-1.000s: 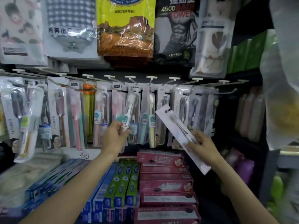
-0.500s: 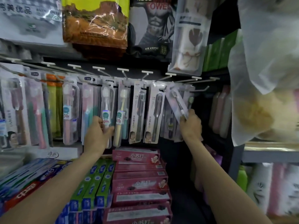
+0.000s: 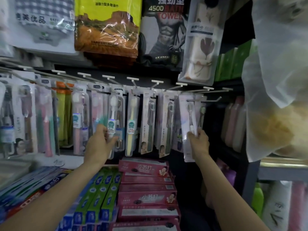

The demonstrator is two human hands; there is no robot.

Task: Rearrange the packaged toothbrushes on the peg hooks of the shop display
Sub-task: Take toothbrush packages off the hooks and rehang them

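While the left hand [image 3: 100, 144] pinches a hanging white toothbrush pack [image 3: 115, 124] to steady it, the right hand [image 3: 199, 140] grips the pale toothbrush pack [image 3: 187, 124] low. That low grip likely aims its top at the right-end peg hook [image 3: 205, 101].

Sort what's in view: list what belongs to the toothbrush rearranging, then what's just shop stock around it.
Job: white toothbrush pack held by right hand; hanging clear toothbrush pack gripped by left hand; peg hooks.

Bystanders: pink toothpaste boxes; green toothpaste boxes; bath towel packs.

Toothpaste boxes [image 3: 143, 169] — pink; neighbouring boxes [image 3: 98, 194] — green and blue; towel pack [image 3: 43, 15] grey-checked.
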